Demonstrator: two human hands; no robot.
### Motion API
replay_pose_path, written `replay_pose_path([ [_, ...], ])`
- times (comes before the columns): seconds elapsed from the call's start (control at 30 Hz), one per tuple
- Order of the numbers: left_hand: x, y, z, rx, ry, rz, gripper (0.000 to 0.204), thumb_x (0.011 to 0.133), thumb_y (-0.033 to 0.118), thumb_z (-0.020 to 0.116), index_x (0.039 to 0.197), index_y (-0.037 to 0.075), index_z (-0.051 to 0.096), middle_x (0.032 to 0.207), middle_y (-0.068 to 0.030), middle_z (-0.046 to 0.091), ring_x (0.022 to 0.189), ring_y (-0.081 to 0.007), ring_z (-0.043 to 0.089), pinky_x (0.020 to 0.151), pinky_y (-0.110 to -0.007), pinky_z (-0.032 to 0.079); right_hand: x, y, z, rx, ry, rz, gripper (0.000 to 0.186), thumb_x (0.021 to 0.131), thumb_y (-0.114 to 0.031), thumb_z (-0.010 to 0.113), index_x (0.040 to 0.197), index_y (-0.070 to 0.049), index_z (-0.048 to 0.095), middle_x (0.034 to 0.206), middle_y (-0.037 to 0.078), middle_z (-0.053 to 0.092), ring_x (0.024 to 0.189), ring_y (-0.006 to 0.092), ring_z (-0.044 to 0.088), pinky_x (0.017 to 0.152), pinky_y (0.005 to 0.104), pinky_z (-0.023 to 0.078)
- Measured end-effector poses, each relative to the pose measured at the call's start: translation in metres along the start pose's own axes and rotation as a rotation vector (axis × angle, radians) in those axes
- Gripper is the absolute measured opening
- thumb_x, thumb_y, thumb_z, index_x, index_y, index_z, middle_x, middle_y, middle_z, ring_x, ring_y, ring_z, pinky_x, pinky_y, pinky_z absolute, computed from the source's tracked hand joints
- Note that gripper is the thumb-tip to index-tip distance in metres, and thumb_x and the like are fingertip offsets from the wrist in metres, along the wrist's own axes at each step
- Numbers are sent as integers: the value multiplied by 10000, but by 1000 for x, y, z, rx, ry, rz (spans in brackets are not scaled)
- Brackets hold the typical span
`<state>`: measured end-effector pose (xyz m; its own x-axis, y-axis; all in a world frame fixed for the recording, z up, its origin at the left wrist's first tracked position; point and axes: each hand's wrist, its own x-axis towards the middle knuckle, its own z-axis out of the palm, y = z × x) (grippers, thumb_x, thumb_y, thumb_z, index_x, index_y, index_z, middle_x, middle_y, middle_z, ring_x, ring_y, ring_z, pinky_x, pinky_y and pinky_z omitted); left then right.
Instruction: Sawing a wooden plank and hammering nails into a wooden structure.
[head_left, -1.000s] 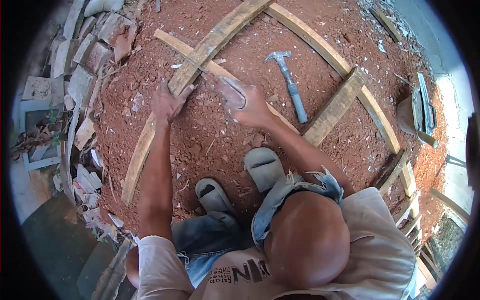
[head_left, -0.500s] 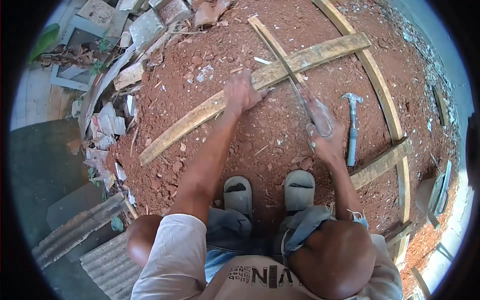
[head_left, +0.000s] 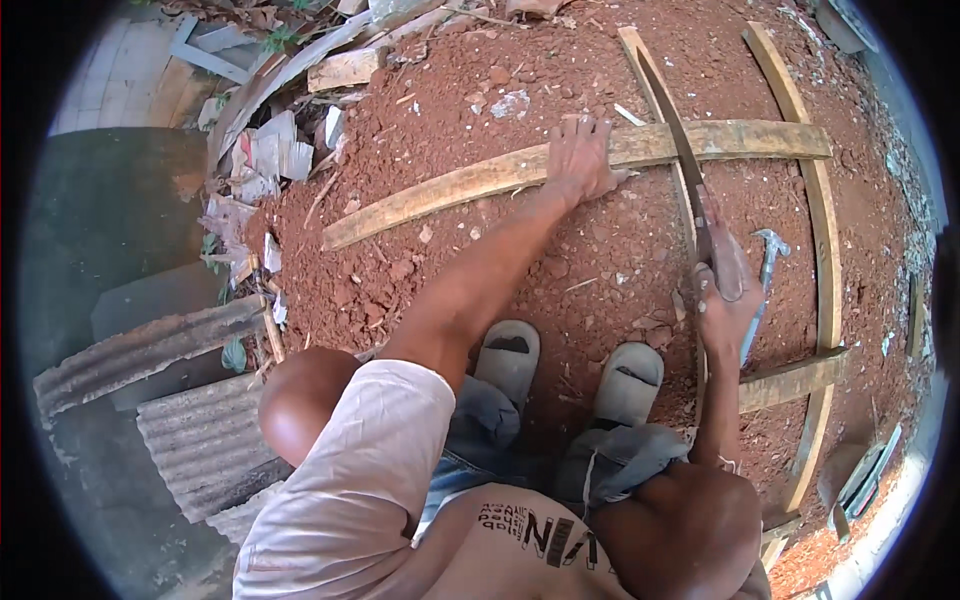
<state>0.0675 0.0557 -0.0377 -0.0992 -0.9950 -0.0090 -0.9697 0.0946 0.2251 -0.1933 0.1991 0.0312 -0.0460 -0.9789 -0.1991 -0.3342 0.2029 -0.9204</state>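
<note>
A long wooden plank point(head_left: 450, 200) lies across another strip of wood point(head_left: 634, 52) on the reddish soil. My left hand point(head_left: 582, 162) is closed over the plank's middle, fingers on the far edge and thumb on the near side. Closed around the handle point(head_left: 735, 270) of a handsaw, my right hand point(head_left: 724, 318) is on the near side of the plank. The saw blade point(head_left: 684, 143) points away from me and crosses the plank right of my left hand. Whether its teeth have cut in cannot be made out.
A claw hammer point(head_left: 769, 250) lies just beyond my right hand, partly hidden by it. A long wood strip point(head_left: 824, 240) runs down the right, with a short crosspiece point(head_left: 790, 385). Rubble point(head_left: 270, 150) is piled at left, near corrugated sheets point(head_left: 205, 430). My sandals point(head_left: 628, 385) stand close in front.
The whole view has shifted and turned, so the plank appears farther right and more level. My left hand stays on the plank, and the saw still crosses it. My right hand now overlaps the hammer.
</note>
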Motion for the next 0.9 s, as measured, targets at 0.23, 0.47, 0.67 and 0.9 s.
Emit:
replay_pose_path([
  [0.23,-7,-1,9,37,-62,-51,785,858,503,791,1448,65,516,1346,-167,621,1302,-359,539,1064,-535,409,-29,-11,-6,-130,73,-312,540,925,-162,666,1421,51,627,1241,128,714,1080,195,637,1009,346,479],
  [0.47,0,-3,21,91,-90,-94,612,891,252,717,1448,91,521,1336,-144,639,1264,-321,582,1038,-530,425,-33,5,-11,-33,95,-208,564,846,-43,627,1394,87,629,1293,165,701,1113,211,664,1010,324,490],
  [0.67,7,4,17,42,-94,-81,385,936,124,621,1310,58,561,1304,-173,671,1235,-346,622,1044,-540,443,-31,1,-13,-55,122,-300,542,828,19,618,1366,8,682,1136,121,743,997,172,687,915,304,523],
  [0.9,13,3,-29,97,-16,47,195,948,57,595,1136,9,617,1075,-233,729,840,-345,736,666,-492,587,-57,-32,-43,143,199,-155,544,837,42,659,1372,-46,699,1210,99,765,1080,151,711,956,291,538],
])
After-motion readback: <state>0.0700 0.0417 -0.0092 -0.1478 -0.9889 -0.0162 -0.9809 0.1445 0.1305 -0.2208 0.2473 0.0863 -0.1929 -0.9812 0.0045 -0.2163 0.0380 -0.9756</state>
